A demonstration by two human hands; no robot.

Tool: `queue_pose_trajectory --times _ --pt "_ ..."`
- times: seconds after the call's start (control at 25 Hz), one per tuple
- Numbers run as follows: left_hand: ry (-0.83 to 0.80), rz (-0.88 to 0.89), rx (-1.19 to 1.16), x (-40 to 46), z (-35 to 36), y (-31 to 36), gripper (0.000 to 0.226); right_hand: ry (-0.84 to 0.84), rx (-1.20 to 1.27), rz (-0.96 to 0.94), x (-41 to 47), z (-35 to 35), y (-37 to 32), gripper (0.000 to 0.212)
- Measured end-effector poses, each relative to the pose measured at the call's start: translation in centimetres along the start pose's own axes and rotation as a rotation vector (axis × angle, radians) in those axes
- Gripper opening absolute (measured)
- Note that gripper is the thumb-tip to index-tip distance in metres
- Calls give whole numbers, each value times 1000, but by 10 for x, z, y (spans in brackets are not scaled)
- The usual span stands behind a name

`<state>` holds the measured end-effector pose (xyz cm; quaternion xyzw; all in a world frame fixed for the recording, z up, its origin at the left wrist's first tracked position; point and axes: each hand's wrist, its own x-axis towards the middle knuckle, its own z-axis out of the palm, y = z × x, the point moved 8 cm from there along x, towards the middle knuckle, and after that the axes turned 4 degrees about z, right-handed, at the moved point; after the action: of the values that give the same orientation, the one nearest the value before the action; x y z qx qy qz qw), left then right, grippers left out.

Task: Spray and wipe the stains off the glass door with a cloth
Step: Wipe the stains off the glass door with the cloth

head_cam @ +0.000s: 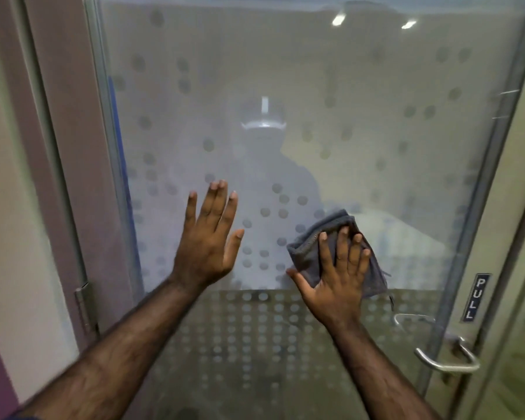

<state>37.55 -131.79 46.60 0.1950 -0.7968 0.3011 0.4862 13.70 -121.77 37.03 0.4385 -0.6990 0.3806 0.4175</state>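
Note:
A frosted glass door (pixel 315 101) with a pattern of round dots fills the view. My right hand (pixel 337 277) presses a folded grey cloth (pixel 306 253) flat against the glass, just above the band of denser dots. My left hand (pixel 208 237) lies flat on the glass to the left of the cloth, fingers spread, holding nothing. No spray bottle is in view.
A metal lever handle (pixel 446 360) sits at the door's right edge, below a "PULL" label (pixel 475 298). A hinge (pixel 85 304) and the door frame (pixel 73 147) stand at the left. A person's faint reflection shows in the glass.

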Motion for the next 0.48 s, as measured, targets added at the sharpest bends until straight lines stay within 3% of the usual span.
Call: queue_pose_trajectory --times 0.16,0.32,0.4,0.48 --pt "-42 121 -147 -1 4 67 61 -34 254 126 -3 -10 17 73" --pt "-110 110 -324 -9 16 106 61 -85 845 338 -8 -40 27 60" --pt "-168 82 -444 -15 27 125 62 -142 1146 562 -21 -47 33 49" --pt "-234 92 -543 -21 38 154 61 -224 1512 878 -43 -41 42 56"
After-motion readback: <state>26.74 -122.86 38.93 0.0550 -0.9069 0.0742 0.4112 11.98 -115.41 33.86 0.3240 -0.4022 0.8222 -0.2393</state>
